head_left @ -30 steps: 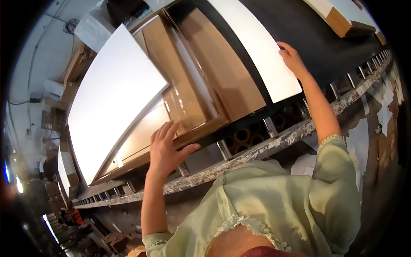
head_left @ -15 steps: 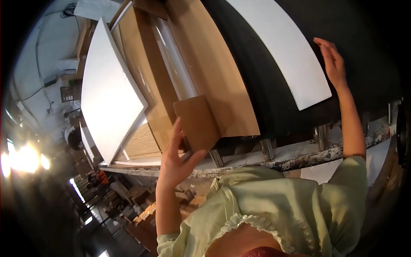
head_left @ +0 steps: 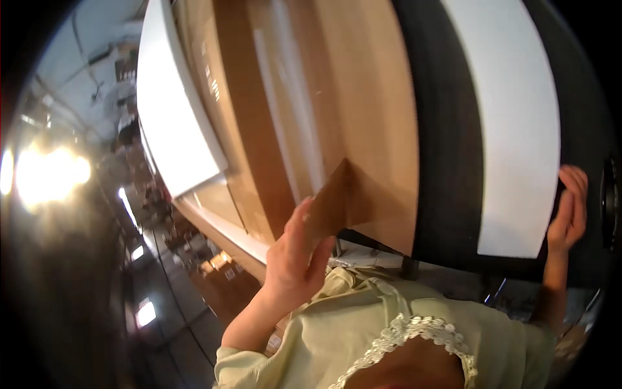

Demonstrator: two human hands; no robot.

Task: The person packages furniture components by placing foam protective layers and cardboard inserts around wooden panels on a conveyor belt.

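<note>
Your left hand [head_left: 295, 262] is at the near end of the long open carton [head_left: 243, 110], closed on its small end flap [head_left: 330, 201], with the fingers at the flap's left edge and the thumb underneath on the near side. The end flap stands at a slant, its base joined to the wide side flap [head_left: 379, 97] that spreads out on the carton's right. Inside the carton, pale glossy strips [head_left: 291, 97] run lengthwise along the bottom.

Your right hand [head_left: 569, 207] is well apart from the carton, off to its right, beside the outer edge of a long white panel [head_left: 515, 129]. Its fingers lie close together and slightly bent; the view is blurred there, so you cannot tell whether they grip that edge or only rest against it. The white panel lies flat on the black work surface [head_left: 447, 162], right of the carton, with a dark strip of that surface between it and the side flap.

Left of the carton, a broad white sheet [head_left: 178, 110] lies at an angle, one corner pointing toward the carton's near end. Just past that corner, a tan board [head_left: 220, 204] shows beside the carton wall. Your green top [head_left: 421, 318] fills the space below the carton.
</note>
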